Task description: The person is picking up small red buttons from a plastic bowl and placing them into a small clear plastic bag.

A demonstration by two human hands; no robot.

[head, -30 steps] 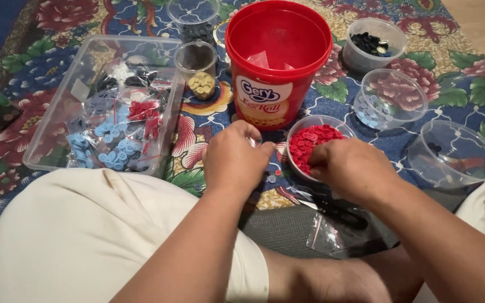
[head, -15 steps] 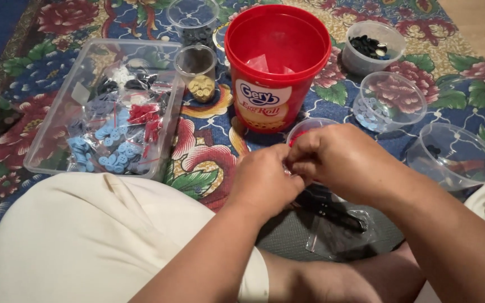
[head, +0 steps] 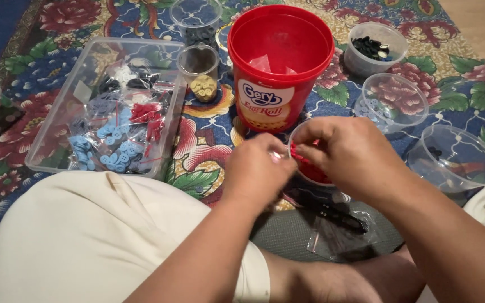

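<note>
At nine o'clock a clear rectangular plastic tray (head: 57,120) lies on the flowered carpet (head: 209,146), holding pale blue, red, white and dark buttons in small packets. Toward eleven o'clock stands a small clear cup with yellowish buttons (head: 200,72), and beyond it another clear round tub (head: 196,14). At twelve o'clock the tall red plastic bucket (head: 279,64) stands open. Just below it, near the centre, the left hand (head: 259,171) and the right hand (head: 349,154) meet over a small clear bowl of red buttons (head: 312,165), which sits touching the foot of the bucket. The left hand's grip is narrow, fingertips pinched on something small and clear that I cannot make out; the right hand's grip is narrow too, fingers curled at the bowl's rim, but what it holds is hidden. At one o'clock sits a clear tub of black buttons (head: 374,47), at two o'clock a clear tub of see-through buttons (head: 394,101), and at three o'clock a nearly empty clear bowl (head: 456,160). At five o'clock a dark tool (head: 332,213) lies on a clear bag.
</note>
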